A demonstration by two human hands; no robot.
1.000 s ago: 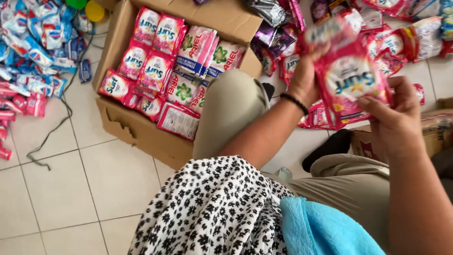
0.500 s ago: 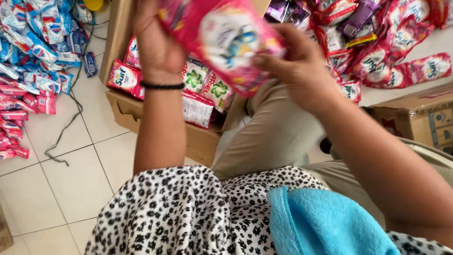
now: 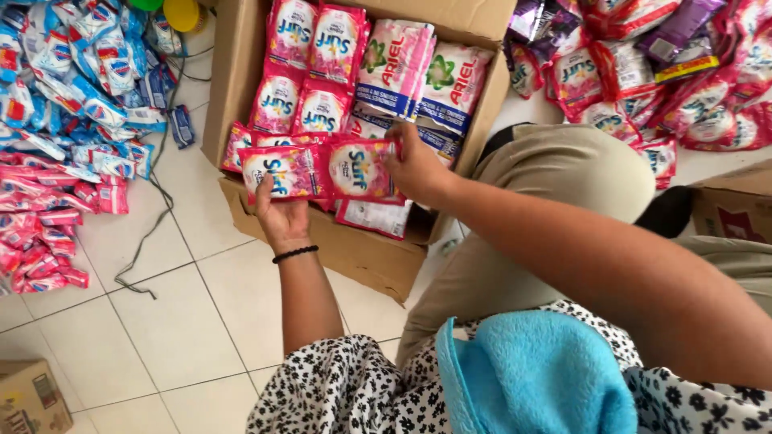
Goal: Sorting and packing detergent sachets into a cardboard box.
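A strip of pink detergent sachets (image 3: pixel 320 170) is stretched flat over the front of an open cardboard box (image 3: pixel 241 88). My left hand (image 3: pixel 281 215), with a black band on its wrist, grips the strip's left end from below. My right hand (image 3: pixel 416 167) pinches its right end. Inside the box lie rows of pink sachets (image 3: pixel 305 72) at the left and white-and-pink sachets with green marks (image 3: pixel 422 72) at the right.
Heaps of blue and pink sachets (image 3: pixel 64 96) cover the tiled floor at the left, with a dark cord (image 3: pixel 149 241) trailing beside them. More pink and purple sachets (image 3: pixel 659 72) lie at the upper right. Small cardboard boxes (image 3: pixel 28 398) sit at the lower left and right edge. My bent knee (image 3: pixel 563 169) adjoins the box.
I have swung the pink sachet strip from the right pile, held up near my face, down to the box's front; it now lies spread flat between both hands.
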